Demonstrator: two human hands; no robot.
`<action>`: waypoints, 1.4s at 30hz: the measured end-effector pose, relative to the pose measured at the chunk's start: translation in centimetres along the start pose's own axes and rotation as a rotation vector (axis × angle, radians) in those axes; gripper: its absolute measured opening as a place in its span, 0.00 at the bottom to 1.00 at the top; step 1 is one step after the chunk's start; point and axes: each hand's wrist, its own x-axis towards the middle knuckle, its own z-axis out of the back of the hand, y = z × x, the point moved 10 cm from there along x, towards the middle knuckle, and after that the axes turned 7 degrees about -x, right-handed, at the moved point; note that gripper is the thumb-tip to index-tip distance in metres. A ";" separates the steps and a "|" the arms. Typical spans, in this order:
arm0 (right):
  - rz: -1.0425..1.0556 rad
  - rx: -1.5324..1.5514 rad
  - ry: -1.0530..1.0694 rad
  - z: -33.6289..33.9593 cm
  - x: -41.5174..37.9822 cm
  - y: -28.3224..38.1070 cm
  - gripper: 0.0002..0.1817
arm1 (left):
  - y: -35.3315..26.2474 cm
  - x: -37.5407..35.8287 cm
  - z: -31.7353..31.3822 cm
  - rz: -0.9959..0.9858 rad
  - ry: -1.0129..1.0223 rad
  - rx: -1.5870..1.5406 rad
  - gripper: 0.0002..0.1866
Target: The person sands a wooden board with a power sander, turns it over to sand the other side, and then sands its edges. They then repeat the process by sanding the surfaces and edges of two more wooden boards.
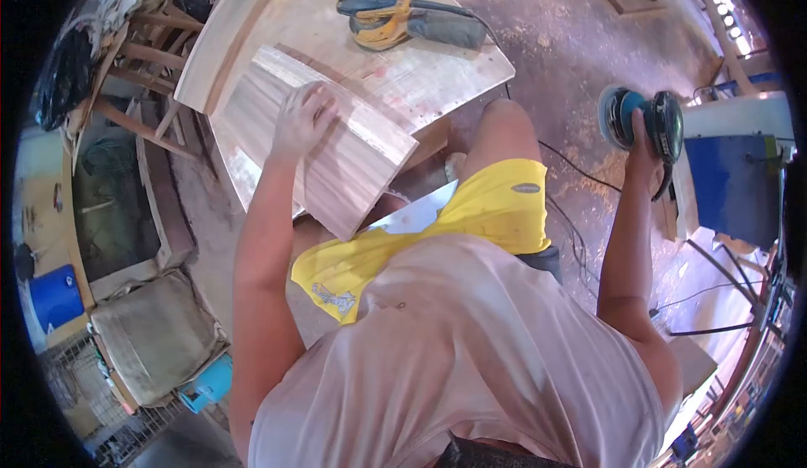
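A striped wooden panel (357, 161) lies tilted on the work table, its near end overhanging toward my lap. My left hand (307, 119) rests on the panel's upper face, its fingers slightly bent and apart. Out to the right, my right hand (643, 136) is wrapped round a round-pad sander (668, 123). The sander is held up in the air, well away from the panel, with its pale disc facing left. On the table's far part lies a second sander (382, 18), yellow and black with a dark dust canister.
The pale work table (462, 77) stands ahead of my knees. A black power cord (580, 165) crosses the dusty floor on the right. Wooden chair frames (155, 56) are stacked at the left. A blue cabinet (731, 186) is at the right, and a padded seat (155, 333) at the lower left.
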 end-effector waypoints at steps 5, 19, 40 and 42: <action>0.000 -0.045 0.025 -1.5 -0.1 -1.6 0.30 | -3.6 -6.0 -2.7 0.054 0.058 0.071 0.32; -0.116 -0.061 0.040 -1.1 -0.2 -6.8 0.32 | -7.4 1.3 -7.4 -0.146 0.289 -0.026 0.24; -0.355 -0.025 0.010 1.3 -1.4 -10.7 0.32 | -5.8 1.6 -5.3 -0.035 0.245 0.077 0.20; -0.207 0.011 0.039 0.3 -0.9 -8.4 0.31 | -9.4 1.5 -4.7 -0.031 0.268 -0.164 0.18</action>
